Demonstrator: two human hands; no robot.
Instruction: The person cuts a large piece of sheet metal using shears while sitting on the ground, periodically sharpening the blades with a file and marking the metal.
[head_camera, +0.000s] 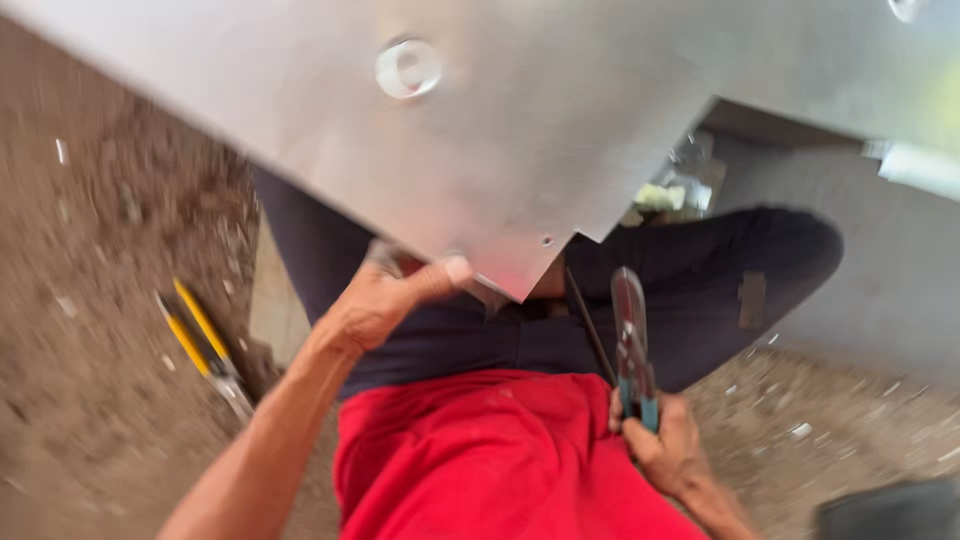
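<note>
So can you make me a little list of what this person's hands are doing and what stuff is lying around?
left hand: grips the lower edge of the metal sheet, thumb on top
right hand: holds the snips, blades pointing up
metal sheet: large, grey, shiny, with round dimples
snips: teal handles; open or shut unclear, blurred
yellow-handled tool: lies on the dirt ground, untouched
clothes: red shirt, dark trousers

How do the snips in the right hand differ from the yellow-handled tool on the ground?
The snips have teal handles; the yellow-handled tool has yellow ones. The snips are held upright in the right hand, while the yellow-handled tool lies flat on the dirt, untouched. Both are two-handled hand tools.
</note>
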